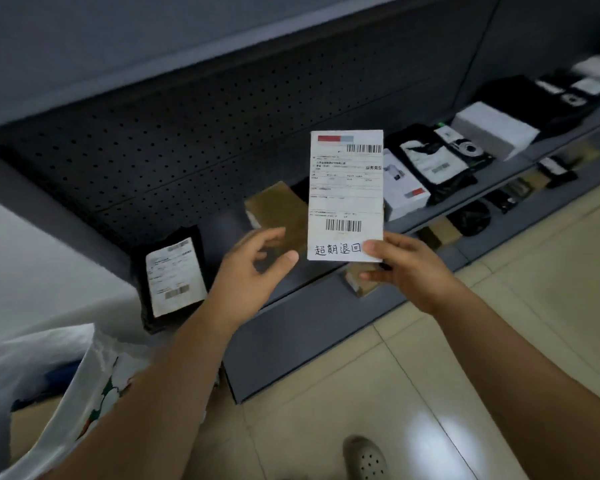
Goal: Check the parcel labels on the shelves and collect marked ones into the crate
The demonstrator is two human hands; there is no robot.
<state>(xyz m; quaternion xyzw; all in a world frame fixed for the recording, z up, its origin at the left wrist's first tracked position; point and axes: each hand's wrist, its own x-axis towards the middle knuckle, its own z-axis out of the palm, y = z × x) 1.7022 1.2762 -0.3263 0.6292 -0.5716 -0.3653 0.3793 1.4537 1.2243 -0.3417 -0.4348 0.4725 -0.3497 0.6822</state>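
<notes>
At the shelf's left end leans a black labelled mailer. The left hand hovers loosely open, empty. The right hand pinches the handwritten-marked parcel by its bottom corner, above the shelf's front edge; it looks light, flat and stiff.

The label's small print is too blurred to read (handwritten characters aside), and far-right parcels smear.

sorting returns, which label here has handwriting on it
The tall white label pinched in the right hand; handwritten characters run along its bottom edge, unlike the black parcel's label.
</notes>
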